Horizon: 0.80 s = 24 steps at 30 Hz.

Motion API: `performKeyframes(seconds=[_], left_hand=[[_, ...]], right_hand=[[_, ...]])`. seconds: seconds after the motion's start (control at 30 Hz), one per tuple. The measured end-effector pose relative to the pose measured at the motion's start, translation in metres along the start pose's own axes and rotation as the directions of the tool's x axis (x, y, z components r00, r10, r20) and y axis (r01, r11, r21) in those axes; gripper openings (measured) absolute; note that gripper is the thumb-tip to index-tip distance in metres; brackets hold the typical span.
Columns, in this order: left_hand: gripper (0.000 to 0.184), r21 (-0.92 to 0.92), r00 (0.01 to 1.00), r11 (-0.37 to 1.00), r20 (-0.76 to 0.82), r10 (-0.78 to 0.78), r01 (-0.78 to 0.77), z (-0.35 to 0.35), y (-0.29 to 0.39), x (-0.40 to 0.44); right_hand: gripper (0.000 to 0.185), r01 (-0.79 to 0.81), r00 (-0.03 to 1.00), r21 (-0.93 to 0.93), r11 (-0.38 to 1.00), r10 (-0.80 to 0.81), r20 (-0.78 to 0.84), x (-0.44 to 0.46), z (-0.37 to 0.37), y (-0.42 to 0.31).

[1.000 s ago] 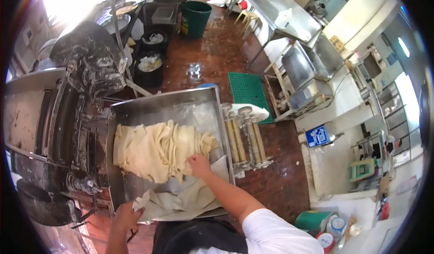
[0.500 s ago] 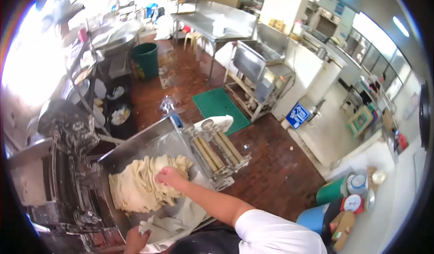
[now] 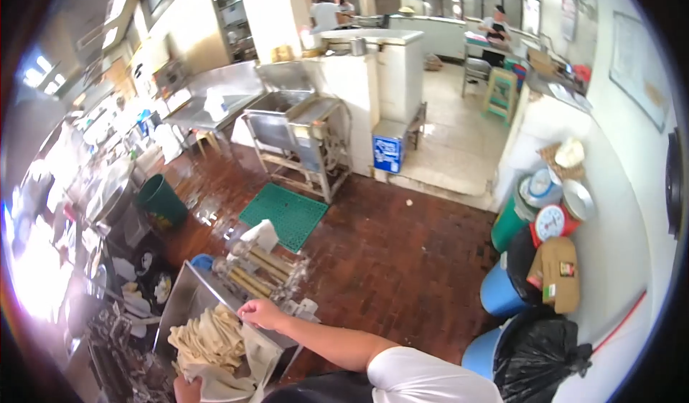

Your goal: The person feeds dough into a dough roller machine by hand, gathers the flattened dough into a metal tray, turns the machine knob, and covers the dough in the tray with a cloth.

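Pale folded dough (image 3: pixel 209 340) lies heaped in a metal tray (image 3: pixel 175 302) at the lower left. An off-white cloth (image 3: pixel 260 353) lies along the tray's near side and up its right side. My right hand (image 3: pixel 261 314) is at the tray's right edge, fingers closed at the upper end of the cloth; it seems to pinch the cloth there. My left hand (image 3: pixel 188 389) is at the bottom edge of the view, closed on the cloth's near left corner and partly cut off.
Metal rollers (image 3: pixel 262 270) stand beyond the tray, near a green mat (image 3: pixel 284 215). Dark machinery (image 3: pixel 108 345) is on the left. Blue bins (image 3: pixel 497 288), a weighing scale (image 3: pixel 550 222) and a black bag (image 3: pixel 538 349) line the right wall. People (image 3: pixel 495 30) are in the back room.
The view has swung up and to the right. My right hand has moved off the dough to the tray's right edge and the cloth. My left hand stays at the cloth's near corner.
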State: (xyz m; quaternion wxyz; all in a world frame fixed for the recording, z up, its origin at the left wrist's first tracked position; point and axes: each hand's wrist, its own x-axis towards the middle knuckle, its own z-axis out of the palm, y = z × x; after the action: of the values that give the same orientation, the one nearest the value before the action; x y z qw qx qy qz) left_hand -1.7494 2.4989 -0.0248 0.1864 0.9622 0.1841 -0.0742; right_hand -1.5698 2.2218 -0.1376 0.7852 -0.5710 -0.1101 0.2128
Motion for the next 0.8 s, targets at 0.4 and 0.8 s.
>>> performKeyframes(seconds=[0.4, 0.8], left_hand=[[0.022, -0.217, 0.969, 0.955, -0.182, 0.165, -0.203, 0.028, -0.025, 0.044], [0.046, -0.111, 0.978, 0.993, -0.200, -0.060, 0.039, 0.016, -0.001, -0.004]], right_hand=[[0.029, -0.081, 0.987, 0.093, 0.992, 0.092, -0.130, -0.063, -0.082, -0.027], [0.016, 0.056, 0.994, -0.067, 0.996, -0.062, -0.090, -0.042, -0.037, -0.086]])
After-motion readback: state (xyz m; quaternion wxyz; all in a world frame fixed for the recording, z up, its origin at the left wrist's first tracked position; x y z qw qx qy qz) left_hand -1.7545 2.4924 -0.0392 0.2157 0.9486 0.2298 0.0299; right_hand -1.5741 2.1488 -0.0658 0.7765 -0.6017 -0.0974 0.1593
